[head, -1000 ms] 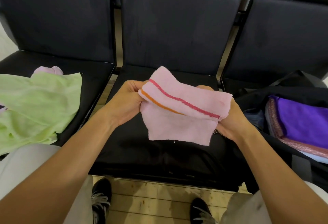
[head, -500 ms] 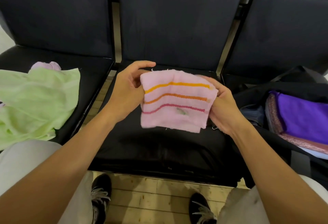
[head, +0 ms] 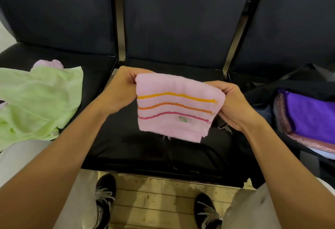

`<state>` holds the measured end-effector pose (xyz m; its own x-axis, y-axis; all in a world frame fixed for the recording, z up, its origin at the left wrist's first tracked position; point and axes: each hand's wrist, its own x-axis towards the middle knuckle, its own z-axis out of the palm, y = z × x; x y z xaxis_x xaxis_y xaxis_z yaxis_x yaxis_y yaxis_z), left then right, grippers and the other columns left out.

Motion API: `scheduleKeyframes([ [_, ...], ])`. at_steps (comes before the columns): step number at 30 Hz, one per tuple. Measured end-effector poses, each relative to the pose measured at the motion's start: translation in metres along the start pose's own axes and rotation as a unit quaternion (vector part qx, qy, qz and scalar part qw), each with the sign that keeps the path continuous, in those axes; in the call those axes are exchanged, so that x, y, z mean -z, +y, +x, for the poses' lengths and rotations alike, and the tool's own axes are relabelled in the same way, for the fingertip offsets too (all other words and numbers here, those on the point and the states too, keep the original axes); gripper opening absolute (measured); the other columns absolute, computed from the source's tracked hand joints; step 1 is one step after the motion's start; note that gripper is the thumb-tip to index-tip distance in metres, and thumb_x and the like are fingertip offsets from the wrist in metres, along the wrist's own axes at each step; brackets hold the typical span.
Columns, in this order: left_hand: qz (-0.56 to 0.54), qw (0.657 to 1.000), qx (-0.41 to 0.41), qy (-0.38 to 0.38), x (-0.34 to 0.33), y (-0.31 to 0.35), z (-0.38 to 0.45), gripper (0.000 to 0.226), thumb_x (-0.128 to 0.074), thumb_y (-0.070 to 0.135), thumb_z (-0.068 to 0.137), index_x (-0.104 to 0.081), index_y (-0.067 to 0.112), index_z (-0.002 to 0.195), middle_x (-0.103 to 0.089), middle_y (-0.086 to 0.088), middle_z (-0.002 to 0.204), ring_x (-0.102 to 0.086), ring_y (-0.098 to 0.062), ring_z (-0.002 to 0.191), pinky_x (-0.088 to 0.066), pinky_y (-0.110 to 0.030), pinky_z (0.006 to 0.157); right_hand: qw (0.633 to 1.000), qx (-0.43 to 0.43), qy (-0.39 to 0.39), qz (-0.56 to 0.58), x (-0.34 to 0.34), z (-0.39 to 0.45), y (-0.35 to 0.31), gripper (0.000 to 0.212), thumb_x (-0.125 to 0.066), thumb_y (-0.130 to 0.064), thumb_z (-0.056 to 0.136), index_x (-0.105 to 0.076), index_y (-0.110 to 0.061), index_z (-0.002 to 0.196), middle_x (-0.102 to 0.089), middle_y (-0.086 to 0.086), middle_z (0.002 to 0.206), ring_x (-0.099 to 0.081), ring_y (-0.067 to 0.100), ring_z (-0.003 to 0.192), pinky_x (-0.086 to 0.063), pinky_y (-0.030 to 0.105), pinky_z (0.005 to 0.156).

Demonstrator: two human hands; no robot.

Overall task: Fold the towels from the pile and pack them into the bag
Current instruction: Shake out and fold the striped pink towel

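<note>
A small pink towel [head: 174, 127] with yellow, orange and red stripes hangs folded above the middle seat. My left hand [head: 120, 89] grips its upper left corner and my right hand [head: 233, 105] grips its right edge. On the left seat lies the pile: a crumpled light green towel [head: 34, 101] with a lilac towel [head: 48, 64] behind it. An open black bag [head: 262, 91] on the right seat holds a folded purple towel [head: 311, 116] on top of a reddish patterned one [head: 282, 114].
Three dark chairs stand side by side, with the middle seat [head: 141, 149] below the towel. A metal clip [head: 225, 129] of the bag strap lies near my right wrist. My knees and black shoes [head: 105, 198] are over the wooden floor [head: 154, 205] in front.
The pink towel has been folded over, so its three stripes face me, and both hands have gone from loose fingers to gripping its sides, holding it flatter and a little higher.
</note>
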<state>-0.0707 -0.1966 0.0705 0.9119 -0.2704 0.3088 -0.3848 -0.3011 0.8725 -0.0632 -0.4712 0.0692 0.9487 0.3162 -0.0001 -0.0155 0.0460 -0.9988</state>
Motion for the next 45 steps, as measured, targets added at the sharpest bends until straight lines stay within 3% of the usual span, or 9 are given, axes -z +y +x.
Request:
scheduleKeyframes([
  [5,-0.032,0.999,0.012,0.028,0.004,-0.002,0.002,0.031,-0.066,-0.002,0.084,-0.069,0.016,0.109,-0.074,0.016,0.098,-0.069,-0.013,0.101,-0.057,-0.025,0.085,1.0,0.005,-0.013,0.026,0.003,0.001,-0.002,0.024,-0.073,-0.016,0.065,-0.081,-0.028,0.084,-0.077,-0.001,0.09,-0.074,0.018,0.089,-0.06,0.026,0.065],
  [13,-0.122,0.989,0.068,0.041,0.004,0.001,0.0,0.026,-0.064,0.014,0.084,-0.067,0.015,0.11,-0.074,0.008,0.102,-0.068,-0.017,0.104,-0.057,-0.026,0.081,0.999,0.007,-0.022,0.041,0.004,0.001,-0.004,0.032,-0.062,-0.001,0.079,-0.081,-0.027,0.081,-0.076,-0.001,0.088,-0.074,0.017,0.086,-0.06,0.025,0.062],
  [19,-0.204,0.97,0.128,-0.044,-0.005,0.012,-0.005,0.045,-0.07,0.074,0.062,-0.074,0.043,0.095,-0.074,0.016,0.095,-0.069,-0.004,0.094,-0.056,-0.022,0.076,0.989,-0.039,-0.101,0.1,0.007,-0.004,-0.005,0.035,-0.052,-0.005,0.093,-0.08,-0.025,0.096,-0.075,0.003,0.098,-0.072,0.02,0.093,-0.061,0.03,0.071],
  [22,-0.24,0.95,0.195,-0.034,-0.017,0.008,-0.005,0.026,-0.045,0.051,0.094,-0.061,0.031,0.099,-0.073,0.02,0.076,-0.069,0.002,0.075,-0.058,-0.026,0.076,0.982,-0.085,-0.124,0.112,0.005,-0.009,-0.004,0.01,-0.073,-0.032,0.084,-0.081,-0.03,0.089,-0.077,-0.001,0.093,-0.073,0.016,0.087,-0.06,0.028,0.07],
  [24,-0.241,0.944,0.223,-0.039,-0.025,0.009,-0.005,0.027,-0.03,0.036,0.1,-0.056,0.029,0.103,-0.073,0.019,0.078,-0.07,0.002,0.076,-0.057,-0.019,0.069,0.98,-0.102,-0.128,0.11,0.008,-0.01,-0.003,0.028,-0.083,-0.046,0.068,-0.081,-0.027,0.088,-0.077,0.001,0.092,-0.073,0.019,0.086,-0.06,0.029,0.069],
  [28,-0.255,0.927,0.271,-0.049,-0.029,0.01,-0.003,0.034,-0.032,0.038,0.104,-0.058,0.027,0.122,-0.074,0.006,0.102,-0.07,-0.013,0.098,-0.059,-0.029,0.08,0.987,-0.104,-0.067,0.101,0.007,-0.005,-0.006,0.025,-0.045,-0.015,0.097,-0.068,-0.017,0.107,-0.076,0.002,0.09,-0.072,0.021,0.086,-0.061,0.03,0.067],
  [36,-0.444,0.795,0.408,-0.071,-0.031,0.003,-0.008,0.049,-0.04,0.052,0.098,-0.062,0.023,0.13,-0.066,-0.008,0.126,-0.064,-0.028,0.114,-0.051,-0.048,0.097,0.993,-0.069,-0.083,0.037,0.002,-0.002,-0.01,0.051,-0.038,0.0,0.101,-0.078,-0.03,0.091,-0.075,-0.003,0.083,-0.074,0.019,0.081,-0.06,0.028,0.061],
  [42,-0.475,0.796,0.371,-0.057,-0.028,0.005,-0.01,0.058,-0.027,0.054,0.097,-0.078,0.025,0.1,-0.072,-0.004,0.109,-0.068,-0.025,0.103,-0.049,-0.046,0.097,0.996,-0.057,-0.059,0.034,0.008,-0.001,-0.012,0.034,-0.038,0.001,0.102,-0.061,-0.02,0.116,-0.074,-0.007,0.087,-0.073,0.014,0.082,-0.06,0.026,0.063],
  [45,-0.486,0.789,0.368,-0.072,-0.031,0.006,-0.01,0.076,-0.026,0.074,0.088,-0.07,0.022,0.121,-0.066,-0.008,0.126,-0.063,-0.029,0.116,-0.046,-0.048,0.102,0.994,-0.062,-0.048,0.082,0.007,0.0,-0.012,0.033,-0.038,-0.008,0.104,-0.062,-0.024,0.119,-0.075,-0.005,0.094,-0.072,0.014,0.085,-0.06,0.027,0.065],
])
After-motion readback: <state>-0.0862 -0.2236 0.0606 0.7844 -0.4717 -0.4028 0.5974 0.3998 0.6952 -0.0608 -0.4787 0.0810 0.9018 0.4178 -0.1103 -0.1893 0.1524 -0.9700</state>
